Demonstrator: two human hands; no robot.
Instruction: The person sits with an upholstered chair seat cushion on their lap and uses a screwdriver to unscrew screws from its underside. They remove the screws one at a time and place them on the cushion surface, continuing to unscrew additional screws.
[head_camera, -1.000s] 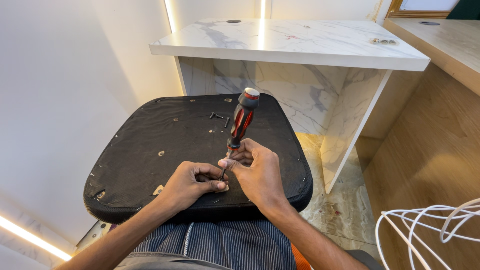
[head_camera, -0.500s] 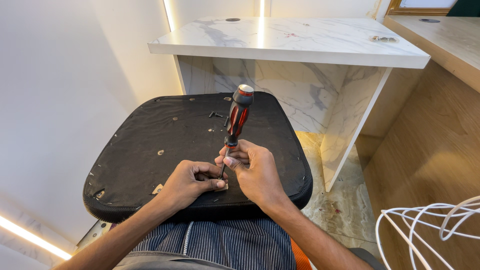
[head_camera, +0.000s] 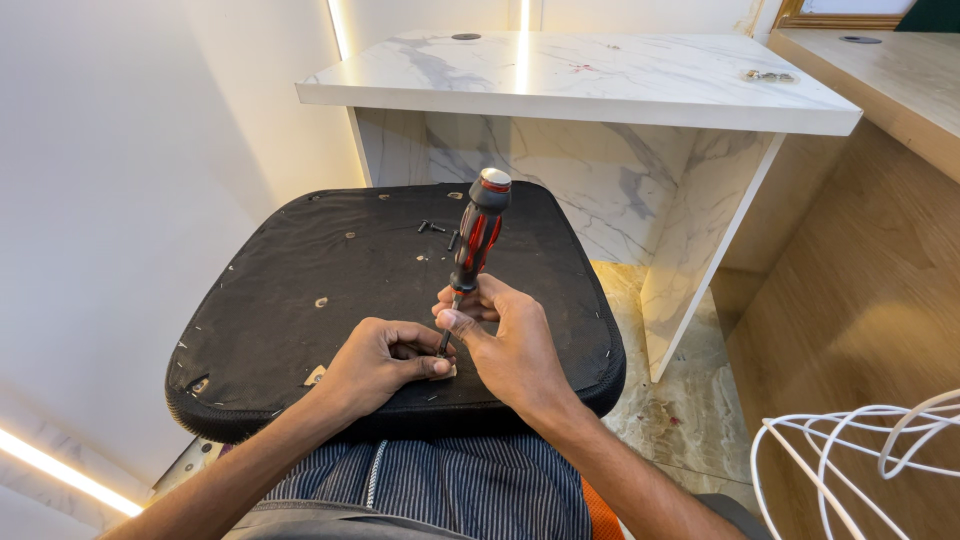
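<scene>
As screwdriver (head_camera: 478, 235) handle swung upright since last frame | right hand (head_camera: 510, 345) pinches shaft, left hand (head_camera: 385, 360) pinches tip at seat base (head_camera: 300, 300) | driving continues.

A red-and-black screwdriver (head_camera: 474, 245) with a silver cap stands nearly upright, leaning slightly right, its tip down near the front edge of the black seat cushion (head_camera: 300, 300). The cushion lies underside up, fabric dusty. Loose dark screws (head_camera: 432, 227) lie on the cushion just left of the handle.

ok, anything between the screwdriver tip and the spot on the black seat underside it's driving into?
Nothing visible. The red-and-black-handled screwdriver runs down to the black fabric-covered seat underside near its front edge. The left hand pinches around the tip; the right hand grips the shaft. The contact point itself is hidden by fingers.
</scene>
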